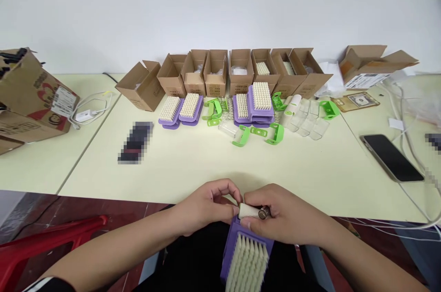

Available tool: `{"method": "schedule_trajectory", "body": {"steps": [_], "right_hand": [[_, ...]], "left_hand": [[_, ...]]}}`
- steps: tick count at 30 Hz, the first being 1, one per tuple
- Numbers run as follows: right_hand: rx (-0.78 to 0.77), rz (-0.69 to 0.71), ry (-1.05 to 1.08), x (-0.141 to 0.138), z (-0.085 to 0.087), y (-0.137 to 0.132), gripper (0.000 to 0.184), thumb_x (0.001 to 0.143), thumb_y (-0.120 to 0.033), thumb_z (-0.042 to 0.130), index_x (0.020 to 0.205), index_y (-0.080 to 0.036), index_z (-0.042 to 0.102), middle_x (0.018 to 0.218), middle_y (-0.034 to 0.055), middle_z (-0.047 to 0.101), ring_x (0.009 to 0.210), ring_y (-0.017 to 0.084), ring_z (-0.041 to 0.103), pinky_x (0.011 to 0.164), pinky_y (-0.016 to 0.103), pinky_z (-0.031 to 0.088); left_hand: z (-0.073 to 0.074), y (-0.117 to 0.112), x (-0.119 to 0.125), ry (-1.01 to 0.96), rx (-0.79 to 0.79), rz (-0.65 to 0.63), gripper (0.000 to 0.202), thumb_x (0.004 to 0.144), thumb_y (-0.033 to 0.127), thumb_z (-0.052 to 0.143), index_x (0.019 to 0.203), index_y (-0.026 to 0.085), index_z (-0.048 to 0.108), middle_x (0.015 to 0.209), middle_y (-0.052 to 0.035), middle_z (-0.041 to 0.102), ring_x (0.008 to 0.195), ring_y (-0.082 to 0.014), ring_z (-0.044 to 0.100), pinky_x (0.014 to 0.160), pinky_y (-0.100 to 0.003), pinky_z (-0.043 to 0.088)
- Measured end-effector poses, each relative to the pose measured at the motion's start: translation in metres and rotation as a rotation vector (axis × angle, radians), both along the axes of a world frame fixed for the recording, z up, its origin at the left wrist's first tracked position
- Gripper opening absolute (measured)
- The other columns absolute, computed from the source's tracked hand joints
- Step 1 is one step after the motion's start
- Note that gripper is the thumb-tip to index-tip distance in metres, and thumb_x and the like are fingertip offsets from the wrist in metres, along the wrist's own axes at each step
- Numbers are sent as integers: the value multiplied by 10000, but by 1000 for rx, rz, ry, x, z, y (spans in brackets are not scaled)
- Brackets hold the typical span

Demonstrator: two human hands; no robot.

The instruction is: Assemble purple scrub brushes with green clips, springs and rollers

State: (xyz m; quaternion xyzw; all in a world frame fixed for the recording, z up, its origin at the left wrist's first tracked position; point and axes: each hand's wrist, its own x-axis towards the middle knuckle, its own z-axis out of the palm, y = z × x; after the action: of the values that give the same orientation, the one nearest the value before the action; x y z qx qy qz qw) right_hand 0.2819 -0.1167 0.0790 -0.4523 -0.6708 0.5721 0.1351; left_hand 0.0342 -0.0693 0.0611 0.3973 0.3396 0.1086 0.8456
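Observation:
My left hand (206, 207) and my right hand (285, 216) meet just above the table's front edge. Both pinch a short cream cylinder (249, 211) with a metal end cap (263, 212) that faces right. Fingers hide part of the cylinder. Directly below my hands, a purple brush with cream bristles (245, 257) lies over dark clothing on my lap, bristles up. Its upper end sits close under my fingers, and I cannot tell whether either hand touches it.
Purple brushes (181, 110), green plastic parts (258, 132) and transparent plastic pieces (305, 120) lie mid-table before a row of open cardboard boxes (215, 71). A black phone (391, 158) lies at right, a large carton (32, 99) at left, and a red chair (51, 241) stands below left.

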Motion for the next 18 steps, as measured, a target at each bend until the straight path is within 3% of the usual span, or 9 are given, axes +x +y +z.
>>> {"method": "schedule_trajectory", "body": {"steps": [7, 13, 18], "right_hand": [[-19, -2, 19, 0, 3, -7, 400, 993, -376, 728, 746, -212, 459, 677, -66, 394, 625, 99, 344, 556, 287, 243], [-25, -22, -117, -6, 11, -9, 467, 977, -425, 738, 721, -213, 410, 659, -68, 350, 616, 99, 325, 546, 286, 239], [-52, -48, -83, -11, 8, -14, 477, 970, -423, 739, 724, -210, 391, 691, -67, 343, 644, 103, 326, 574, 292, 246]], "left_hand": [[2, -11, -2, -24, 12, 16, 339, 855, 356, 904, 1032, 182, 673, 856, -17, 674, 802, -149, 606, 791, -300, 503], [10, -13, 0, 110, 82, -5, 229, 840, 266, 832, 966, 187, 657, 759, 35, 591, 704, -112, 471, 686, -261, 362], [18, -16, 0, 189, 189, -41, 163, 830, 168, 737, 878, 211, 587, 706, 71, 523, 664, -104, 394, 608, -268, 266]]}}
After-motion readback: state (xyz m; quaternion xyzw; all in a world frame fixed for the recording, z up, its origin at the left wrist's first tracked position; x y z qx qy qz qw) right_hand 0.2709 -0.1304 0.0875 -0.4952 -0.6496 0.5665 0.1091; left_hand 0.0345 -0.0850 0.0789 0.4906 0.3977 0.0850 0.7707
